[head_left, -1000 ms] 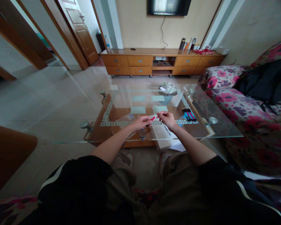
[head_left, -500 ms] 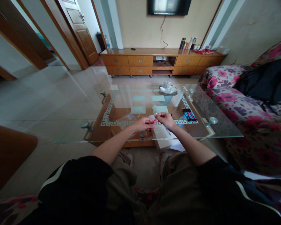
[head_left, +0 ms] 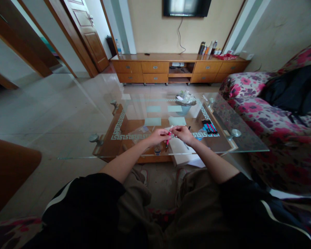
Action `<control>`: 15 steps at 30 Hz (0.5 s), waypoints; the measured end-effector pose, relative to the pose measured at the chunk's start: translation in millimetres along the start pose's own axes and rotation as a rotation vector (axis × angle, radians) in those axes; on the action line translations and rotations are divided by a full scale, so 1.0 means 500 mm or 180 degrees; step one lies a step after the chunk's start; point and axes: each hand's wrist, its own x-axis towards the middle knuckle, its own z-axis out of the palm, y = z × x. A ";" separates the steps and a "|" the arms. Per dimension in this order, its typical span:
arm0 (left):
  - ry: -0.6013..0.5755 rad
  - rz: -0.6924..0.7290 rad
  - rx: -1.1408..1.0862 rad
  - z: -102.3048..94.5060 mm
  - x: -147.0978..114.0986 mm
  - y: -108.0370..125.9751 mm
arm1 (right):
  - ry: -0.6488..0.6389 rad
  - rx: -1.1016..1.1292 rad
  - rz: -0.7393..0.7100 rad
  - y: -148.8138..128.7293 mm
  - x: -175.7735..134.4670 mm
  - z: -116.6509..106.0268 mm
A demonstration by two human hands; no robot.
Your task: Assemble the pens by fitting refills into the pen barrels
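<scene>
My left hand is closed round a slim red pen with a dark lower tip, held tilted over the near part of the glass table. The fingers of my right hand are pinched at the pen's pale upper end, so both hands meet on it. What exactly sits between the right fingertips is too small to make out. Just below the left hand is a small clear round container. To the right lies a row of blue, pink and black pens.
A white box shows near the table's front edge, with clear plastic bags to the left. Beyond stands a filled waste basket. A flowered sofa with a black backpack flanks the right side, and a wooden cabinet the far wall.
My right hand has shifted slightly left and down, closer to my left fingers. The pen stands a little more upright, its dark tip slightly lower.
</scene>
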 end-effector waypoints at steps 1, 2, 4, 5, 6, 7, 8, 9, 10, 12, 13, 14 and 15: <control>0.0067 0.0028 -0.0012 -0.002 0.000 -0.001 | -0.0016 -0.0019 -0.0011 0.001 0.000 0.000; 0.0111 0.0067 -0.0020 -0.003 0.000 -0.002 | -0.0044 -0.0033 -0.0037 0.003 0.001 -0.001; 0.0103 0.0184 0.0000 -0.007 -0.001 -0.003 | -0.0095 -0.0044 -0.0115 0.011 0.004 -0.001; 0.0054 0.0247 0.0030 -0.009 -0.002 -0.004 | -0.0111 -0.0059 -0.0148 0.016 0.006 -0.001; -0.0006 0.0297 0.0065 -0.010 -0.001 -0.006 | -0.0119 -0.0091 -0.0172 0.022 0.008 -0.001; -0.0057 0.0330 0.0091 -0.011 -0.001 -0.007 | -0.0116 -0.0136 -0.0186 0.029 0.011 0.000; -0.0098 0.0348 0.0104 -0.012 0.000 -0.009 | -0.0106 -0.0189 -0.0190 0.035 0.013 0.000; -0.0122 0.0360 0.0106 -0.012 0.002 -0.011 | -0.0089 -0.0241 -0.0190 0.040 0.015 0.001; -0.0131 0.0368 0.0101 -0.011 0.003 -0.013 | -0.0068 -0.0287 -0.0184 0.044 0.016 0.002; -0.0142 0.0384 0.0086 -0.010 0.006 -0.015 | 0.0027 -0.0361 -0.0152 0.048 0.017 0.004; -0.0144 0.0396 0.0083 -0.009 0.007 -0.014 | 0.0070 -0.0402 -0.0134 0.049 0.017 0.005; -0.0134 0.0410 0.0084 -0.008 0.008 -0.013 | 0.0089 -0.0442 -0.0126 0.048 0.016 0.005; -0.0105 0.0427 0.0091 -0.008 0.007 -0.011 | 0.0084 -0.0467 -0.0122 0.046 0.016 0.004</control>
